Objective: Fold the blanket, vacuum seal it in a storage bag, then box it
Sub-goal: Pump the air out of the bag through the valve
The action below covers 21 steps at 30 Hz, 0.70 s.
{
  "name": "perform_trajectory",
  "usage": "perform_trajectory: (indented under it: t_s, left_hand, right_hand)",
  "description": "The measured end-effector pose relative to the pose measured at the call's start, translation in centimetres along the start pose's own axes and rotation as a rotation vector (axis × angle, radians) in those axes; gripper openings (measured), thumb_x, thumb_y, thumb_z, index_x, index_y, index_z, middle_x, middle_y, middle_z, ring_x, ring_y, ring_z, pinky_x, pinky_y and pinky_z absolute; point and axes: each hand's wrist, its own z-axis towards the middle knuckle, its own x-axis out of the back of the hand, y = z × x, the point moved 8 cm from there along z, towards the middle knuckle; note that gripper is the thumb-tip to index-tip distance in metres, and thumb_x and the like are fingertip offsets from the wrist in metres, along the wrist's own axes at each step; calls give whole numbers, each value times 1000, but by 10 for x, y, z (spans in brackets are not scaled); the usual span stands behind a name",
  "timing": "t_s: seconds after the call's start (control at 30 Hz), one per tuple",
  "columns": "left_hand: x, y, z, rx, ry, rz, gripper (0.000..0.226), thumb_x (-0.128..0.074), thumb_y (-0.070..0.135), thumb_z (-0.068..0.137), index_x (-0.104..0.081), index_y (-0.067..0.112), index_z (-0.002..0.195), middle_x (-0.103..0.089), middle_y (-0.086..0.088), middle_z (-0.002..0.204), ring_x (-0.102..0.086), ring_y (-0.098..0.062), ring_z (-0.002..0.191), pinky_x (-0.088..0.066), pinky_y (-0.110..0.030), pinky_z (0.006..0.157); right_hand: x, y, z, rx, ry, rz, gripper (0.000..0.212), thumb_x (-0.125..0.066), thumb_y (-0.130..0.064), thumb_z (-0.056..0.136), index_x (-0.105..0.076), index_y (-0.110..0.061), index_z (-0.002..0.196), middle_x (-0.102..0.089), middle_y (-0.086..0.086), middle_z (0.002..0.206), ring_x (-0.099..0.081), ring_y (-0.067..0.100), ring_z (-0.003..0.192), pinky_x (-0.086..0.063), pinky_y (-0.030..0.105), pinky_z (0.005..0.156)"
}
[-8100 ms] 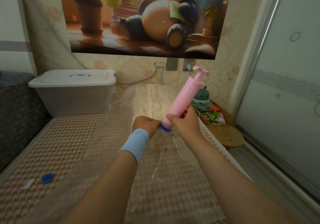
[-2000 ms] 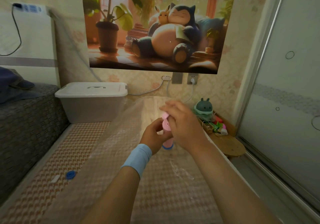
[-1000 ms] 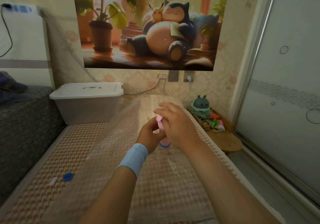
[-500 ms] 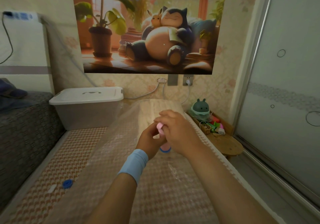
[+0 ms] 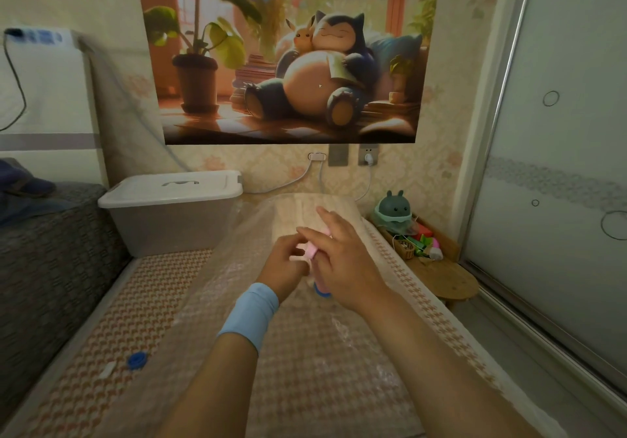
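Observation:
A clear vacuum storage bag (image 5: pixel 220 305) lies flat along the patterned mat. The folded pale blanket (image 5: pixel 298 202) sits inside its far end. A pink hand pump (image 5: pixel 310 251) stands upright on the bag, its blue base (image 5: pixel 321 294) on the valve. My left hand (image 5: pixel 283 266), with a light blue wristband, grips the pump's body. My right hand (image 5: pixel 346 261) lies over the pump's top handle and hides most of it. The lidded white storage box (image 5: pixel 169 207) stands at the far left by the wall.
A blue valve cap (image 5: pixel 136 360) and a white sealing clip (image 5: pixel 108 369) lie on the mat at the left. A grey sofa (image 5: pixel 51 251) borders the left side. A low wooden stool (image 5: pixel 448 281) with toys and a sliding door (image 5: pixel 559 200) are on the right.
Eight seconds ago the pump's handle was pulled out and the pump leaned; now it stands upright with the handle under my right hand. Over the last second the hands barely moved.

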Motion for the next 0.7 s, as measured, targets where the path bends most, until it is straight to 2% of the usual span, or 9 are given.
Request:
perform_trajectory:
  t_s: [0.1,0.13,0.2,0.3,0.37,0.43,0.47,0.6,0.7]
  left_hand:
    - [13,21,-2,-33,87,-134,43,-48,8,69,-64,22,107,-67,0,104,-63,-22,96,-51,-26,70]
    - [13,28,-4,-52,78,-137,40,-48,14,71,-65,23,105,-68,3,100,-64,-18,92,-51,-28,70]
    - [9,40,-10,-101,18,-67,28,-50,28,80,-67,29,103,-70,10,95,-64,-9,85,-52,-27,70]
    - [13,53,-14,-201,18,224,16,-63,44,88,-66,39,103,-68,17,95,-63,0,83,-50,-13,69]
    - [18,57,-12,-219,42,408,20,-67,43,86,-65,39,106,-67,18,97,-61,4,83,-45,-6,64]
    - [23,58,-8,-215,53,493,17,-65,39,89,-65,36,105,-66,16,98,-59,7,82,-42,-4,65]
    - [26,58,-7,-217,60,528,15,-64,37,90,-66,33,104,-66,15,99,-58,6,81,-41,-6,67]
    - [39,80,-8,-392,207,797,15,-56,33,96,-66,24,103,-57,12,104,-56,-9,87,-44,-22,76]
    - [65,123,-23,-615,469,722,14,-53,24,98,-64,18,103,-58,6,102,-54,-13,91,-43,-23,78]
  right_hand:
    - [-8,4,0,5,-105,-10,76,-64,-21,93,-26,-47,154,-5,-2,167,-16,24,151,-28,43,118]
    - [-11,5,-1,-13,-145,50,90,-67,-14,90,-15,-51,155,-10,-3,166,-26,23,148,-35,41,115]
    - [-11,11,-3,-57,-123,218,103,-63,-4,91,0,-56,153,-41,-1,150,-53,15,127,-49,36,103]
    - [-13,29,-3,-208,-41,428,108,-69,-13,92,12,-49,154,-67,-10,116,-66,1,99,-51,13,80]
    - [-17,34,-2,-251,-45,476,96,-76,-22,88,-13,-38,158,-68,-13,115,-64,-1,105,-45,4,74]
    - [-21,35,2,-249,-54,497,59,-79,-18,84,-57,-26,137,-69,-12,114,-62,-3,106,-43,2,71]
    - [-23,35,4,-248,-50,516,44,-80,-16,83,-66,-23,124,-70,-11,111,-62,-7,101,-43,3,69]
    - [-36,40,14,-256,-29,505,40,-84,-24,76,-69,-30,113,-70,-17,106,-61,-2,95,-46,14,77]
    - [-45,47,19,-282,-18,530,44,-84,-27,77,-67,-35,117,-68,-18,108,-60,0,97,-45,14,80]
